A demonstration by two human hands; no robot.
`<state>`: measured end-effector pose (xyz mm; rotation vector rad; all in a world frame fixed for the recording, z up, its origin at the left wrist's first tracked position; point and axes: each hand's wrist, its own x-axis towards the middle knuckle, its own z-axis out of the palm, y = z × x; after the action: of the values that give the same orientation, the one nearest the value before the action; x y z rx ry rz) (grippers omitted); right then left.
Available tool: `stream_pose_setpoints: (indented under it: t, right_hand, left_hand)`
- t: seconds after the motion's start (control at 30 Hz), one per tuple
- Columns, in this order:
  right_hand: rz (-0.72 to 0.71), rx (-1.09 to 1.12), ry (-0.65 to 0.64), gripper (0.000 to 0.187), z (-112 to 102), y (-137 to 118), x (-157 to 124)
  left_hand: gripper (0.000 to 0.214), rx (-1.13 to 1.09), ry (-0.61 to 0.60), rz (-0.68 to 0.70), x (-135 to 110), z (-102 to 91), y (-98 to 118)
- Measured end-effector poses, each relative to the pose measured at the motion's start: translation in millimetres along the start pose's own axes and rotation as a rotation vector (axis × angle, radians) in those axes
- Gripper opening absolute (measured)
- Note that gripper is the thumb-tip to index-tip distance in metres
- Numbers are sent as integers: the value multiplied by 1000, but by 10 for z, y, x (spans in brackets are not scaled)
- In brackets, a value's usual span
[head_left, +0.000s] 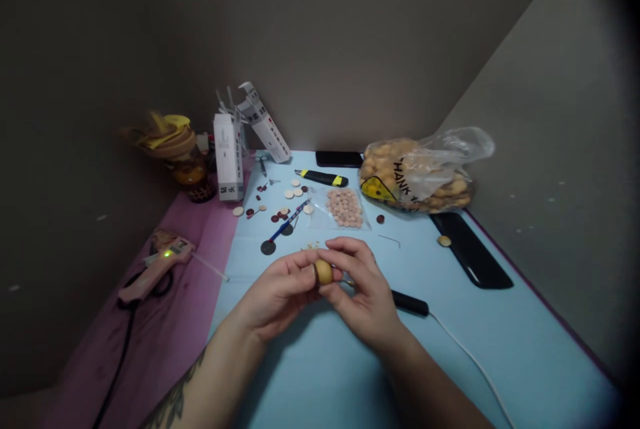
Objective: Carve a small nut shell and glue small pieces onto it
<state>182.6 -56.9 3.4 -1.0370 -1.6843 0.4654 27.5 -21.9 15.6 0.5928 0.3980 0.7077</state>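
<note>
- Tan and smooth, a small round ball [325, 273] sits between the two hands, raised over the middle of the counter [310, 375], with a dark brown disc [316, 274] against its left side.
- Left hand [280, 287]: thumb and fingers are nearly closed, pinching the ball from the disc side.
- Right hand [364, 292]: thumb and fingers curve inward, closed lightly on the ball's other side.
- Just beside the right hand and partly hidden by it lies a black-handled tool [411, 303] with a white cord [475, 359].
- Beyond the fingers are pale crumbs [311, 245], then a clear bag of pinkish beads [345, 207].
- Left of that bag, a blue spotted pencil [290, 219] lies slanted among white and brown buttons [282, 215], its lower end at a dark disc [269, 247].
- Farther back: a yellow-and-black utility knife [325, 178], a black phone [339, 159] and a printed plastic bag [417, 175] full of tan round pieces.
- Right: a bent hex key [390, 239], and a black tray [475, 252] with another tan piece [444, 241] by its edge.
- Left: a pink glue gun [156, 270], its green light lit; behind it stands an upright white box [229, 159].
</note>
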Motion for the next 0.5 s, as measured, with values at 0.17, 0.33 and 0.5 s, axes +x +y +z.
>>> stream_pose_setpoints:
  t: [0.17,0.33,0.5]
  right_hand:
    - [16,69,-65,36,-14,2,8]
    - [26,91,-94,34,-38,-15,22]
    - [10,81,-113,35,-47,-24,29]
  left_hand:
    - [31,27,-40,-30,-20,-34,-4]
    - [34,27,-45,-48,-2,-32,-8]
    - [37,25,-6,-53,-5,-7,-4]
